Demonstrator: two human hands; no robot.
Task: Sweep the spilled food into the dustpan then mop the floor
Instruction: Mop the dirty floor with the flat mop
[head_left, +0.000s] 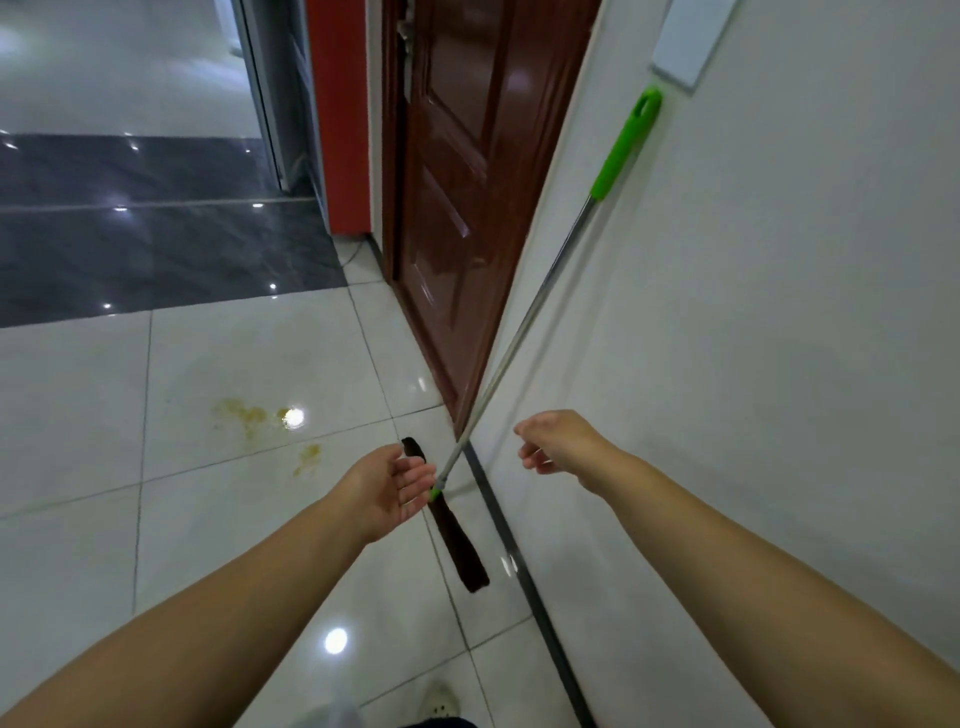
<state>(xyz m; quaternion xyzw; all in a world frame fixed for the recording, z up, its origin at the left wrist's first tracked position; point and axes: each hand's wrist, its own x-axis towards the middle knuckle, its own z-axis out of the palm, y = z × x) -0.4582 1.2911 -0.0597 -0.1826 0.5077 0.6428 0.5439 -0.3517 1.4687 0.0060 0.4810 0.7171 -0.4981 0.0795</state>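
Mop (524, 332) leaned against the white wall (779, 364) on the right of the frame, green grip at upper right touching the wall, metal pole running down-left to a dark flat head (460, 540) on the floor beside the dark baseboard strip (511, 551). The head lay along the wall; its far end poked out past the left hand.

Left hand (387, 488) reached in at centre, palm up, fingers straight and relaxed, holding nothing; fingertips were just beside the pole's lower end, contact unclear. Right hand (558, 441) was right of the pole, fingers loosely curled, empty, apart from the pole.

Yellowish food stain (254, 415) sat on the white floor tiles (208, 519) at centre left, a smaller smear lower right of it, both well apart from the mop head. Open tile stretched left and toward the bottom of the frame. A dark grey tiled strip crossed the upper left. Brown door (462, 208) stood at top centre, meeting the wall at a corner right behind the pole; a red frame (340, 114) was left of it.

A pale panel at upper right was cut off by the top edge. A light shoe (440, 699) showed at the bottom edge, partly cut off. Glare spots blurred parts of the floor.
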